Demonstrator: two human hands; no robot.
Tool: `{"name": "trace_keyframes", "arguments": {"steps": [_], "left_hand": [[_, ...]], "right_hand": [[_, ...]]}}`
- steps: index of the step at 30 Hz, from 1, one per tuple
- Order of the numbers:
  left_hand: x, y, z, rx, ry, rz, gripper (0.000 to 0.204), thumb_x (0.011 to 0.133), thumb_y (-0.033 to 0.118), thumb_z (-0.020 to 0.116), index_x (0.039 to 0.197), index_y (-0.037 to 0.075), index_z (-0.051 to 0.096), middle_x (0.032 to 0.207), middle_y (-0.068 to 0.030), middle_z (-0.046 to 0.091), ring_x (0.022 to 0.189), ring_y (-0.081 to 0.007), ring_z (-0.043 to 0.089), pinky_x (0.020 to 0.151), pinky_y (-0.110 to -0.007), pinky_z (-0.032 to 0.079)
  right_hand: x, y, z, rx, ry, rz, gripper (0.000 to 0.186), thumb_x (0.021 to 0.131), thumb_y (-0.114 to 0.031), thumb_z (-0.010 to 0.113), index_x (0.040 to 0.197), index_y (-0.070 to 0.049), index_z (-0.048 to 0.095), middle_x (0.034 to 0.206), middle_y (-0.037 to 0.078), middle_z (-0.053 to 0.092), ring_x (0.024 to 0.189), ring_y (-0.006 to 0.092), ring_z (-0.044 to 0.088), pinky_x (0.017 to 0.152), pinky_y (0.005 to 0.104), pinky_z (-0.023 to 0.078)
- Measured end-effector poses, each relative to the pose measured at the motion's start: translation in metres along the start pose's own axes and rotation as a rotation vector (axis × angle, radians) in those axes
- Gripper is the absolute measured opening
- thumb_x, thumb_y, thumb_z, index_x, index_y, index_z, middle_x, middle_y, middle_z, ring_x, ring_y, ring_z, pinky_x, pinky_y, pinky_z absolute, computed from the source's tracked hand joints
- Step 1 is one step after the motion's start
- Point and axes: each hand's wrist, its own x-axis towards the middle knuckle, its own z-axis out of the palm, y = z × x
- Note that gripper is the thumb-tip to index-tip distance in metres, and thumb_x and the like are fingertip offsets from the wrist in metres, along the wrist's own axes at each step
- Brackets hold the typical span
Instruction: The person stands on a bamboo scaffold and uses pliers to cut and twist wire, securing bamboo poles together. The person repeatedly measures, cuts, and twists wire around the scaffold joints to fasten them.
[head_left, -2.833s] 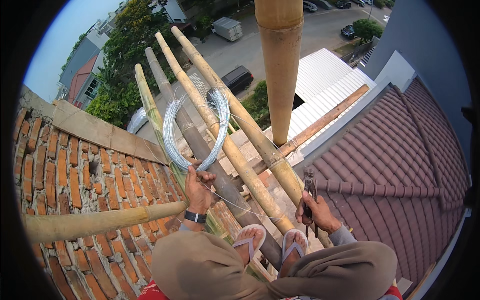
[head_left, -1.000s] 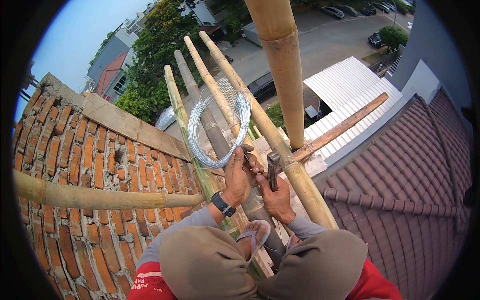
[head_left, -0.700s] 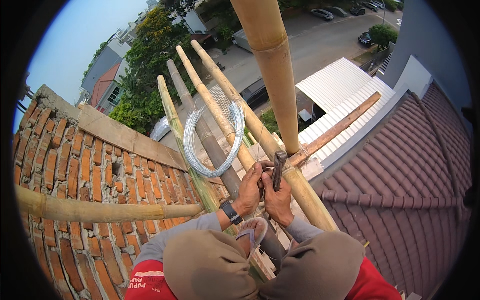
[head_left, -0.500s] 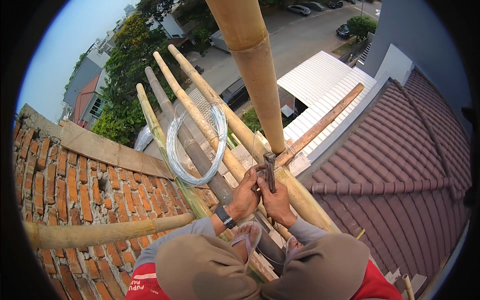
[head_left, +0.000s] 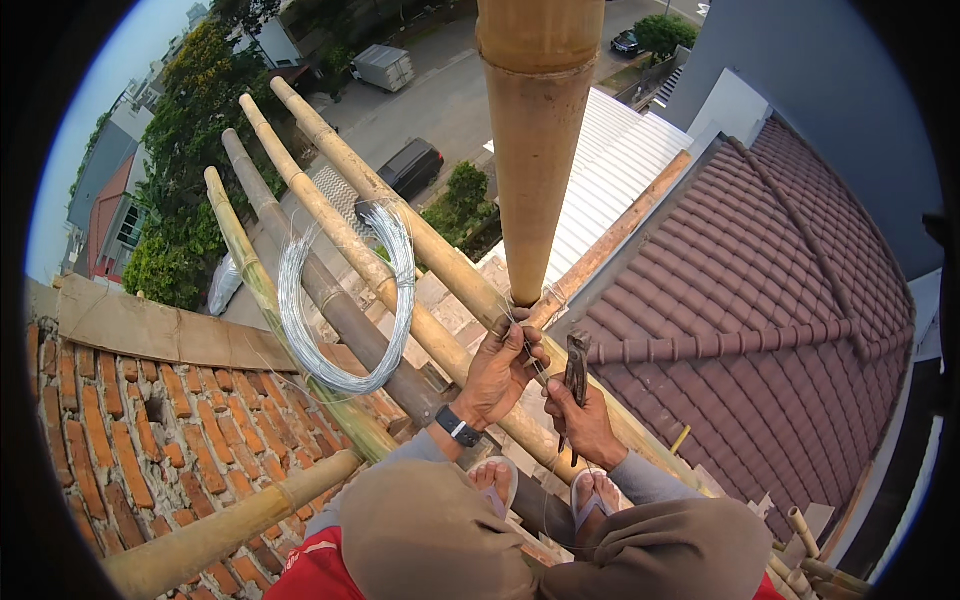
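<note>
My left hand (head_left: pixel 497 372), a dark watch on its wrist, is closed on a thin strand of wire (head_left: pixel 538 368) by the foot of an upright bamboo pole (head_left: pixel 540 150). Lower and to the right, my right hand (head_left: pixel 588 428) grips dark, worn metal pincers (head_left: pixel 577 372), their head pointing up. The strand runs from the left fingers toward the right hand; whether the right fingers hold it too, I cannot tell. A large coil of silvery wire (head_left: pixel 292 300) rests across the lying bamboo poles (head_left: pixel 345 215), left of my hands.
My sandalled feet (head_left: pixel 492 478) stand on the poles, high above a street (head_left: pixel 440 95). A brick wall (head_left: pixel 120 440) is at left, with another bamboo pole (head_left: pixel 230 525) across it. A tiled roof (head_left: pixel 700 280) lies right, beside a wooden beam (head_left: pixel 625 230).
My hands have come apart. The right hand has moved down and right with the pincers, while the left is at the wire by the upright pole. The whole view has shifted.
</note>
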Motion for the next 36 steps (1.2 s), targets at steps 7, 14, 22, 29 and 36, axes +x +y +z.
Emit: {"name": "trace_keyframes", "arguments": {"steps": [7, 14, 22, 29, 36], "left_hand": [[0.004, -0.022, -0.009, -0.228, -0.071, 0.058, 0.025, 0.108, 0.031, 0.053, 0.128, 0.017, 0.056, 0.095, 0.0027, 0.057, 0.078, -0.0067, 0.053, 0.077, -0.029, 0.053], [0.011, -0.008, -0.006, -0.36, -0.177, 0.048, 0.015, 0.11, 0.026, 0.049, 0.121, 0.02, 0.057, 0.084, 0.0044, 0.046, 0.068, -0.0071, 0.035, 0.059, -0.021, 0.035], [0.028, 0.062, -0.006, -0.425, 0.029, 0.279, 0.015, 0.112, 0.027, 0.046, 0.117, 0.017, 0.056, 0.079, 0.0059, 0.043, 0.063, -0.0047, 0.031, 0.051, -0.02, 0.026], [0.024, 0.109, -0.032, -0.403, 0.225, 0.439, 0.012, 0.111, 0.026, 0.049, 0.11, 0.017, 0.057, 0.076, 0.0048, 0.046, 0.059, -0.0043, 0.033, 0.046, -0.02, 0.025], [0.004, 0.141, -0.051, -0.393, 0.293, 0.596, 0.015, 0.111, 0.028, 0.048, 0.109, 0.016, 0.057, 0.074, 0.005, 0.044, 0.057, -0.0047, 0.03, 0.044, -0.021, 0.023]], "right_hand": [[-0.001, 0.003, 0.016, -0.039, 0.104, 0.027, 0.026, 0.106, -0.032, 0.061, 0.1, -0.006, 0.059, 0.064, -0.002, 0.048, 0.051, 0.0067, 0.041, 0.046, 0.0245, 0.032], [-0.006, -0.027, 0.017, -0.124, -0.066, 0.187, 0.032, 0.107, -0.033, 0.059, 0.091, -0.005, 0.06, 0.063, 0.002, 0.055, 0.056, 0.0118, 0.058, 0.046, 0.0245, 0.038], [-0.011, -0.048, 0.046, -0.342, -0.229, 0.258, 0.027, 0.101, -0.027, 0.069, 0.09, -0.005, 0.061, 0.072, 0.003, 0.06, 0.058, 0.0122, 0.059, 0.048, 0.024, 0.041], [0.001, -0.034, 0.052, -0.337, -0.335, 0.271, 0.034, 0.097, -0.034, 0.075, 0.087, -0.004, 0.061, 0.066, -0.001, 0.053, 0.055, 0.0109, 0.05, 0.05, 0.0258, 0.039], [0.017, -0.041, 0.047, -0.49, -0.448, 0.122, 0.052, 0.103, -0.05, 0.061, 0.108, 0.001, 0.073, 0.071, 0.003, 0.069, 0.051, 0.0057, 0.047, 0.049, 0.0226, 0.037]]}}
